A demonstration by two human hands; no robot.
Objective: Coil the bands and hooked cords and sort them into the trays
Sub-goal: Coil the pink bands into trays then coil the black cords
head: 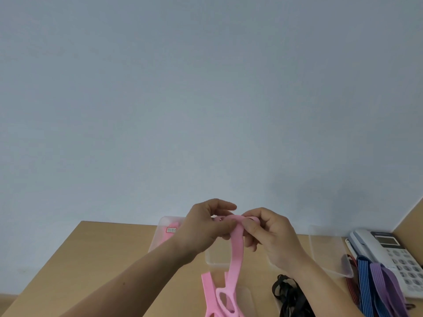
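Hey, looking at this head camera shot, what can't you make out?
- Head view: how many turns the pink band has; the left hand and right hand cover its coiled end.
- Head view: contents of the left tray; the left hand hides most, and the label is too small to read.
- Head view: the black bands and the pink band's lower end, cut off by the bottom edge.

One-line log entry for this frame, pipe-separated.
step: coiling | left hand: pinches pink band | right hand: pinches pink band | tail: hangs over table
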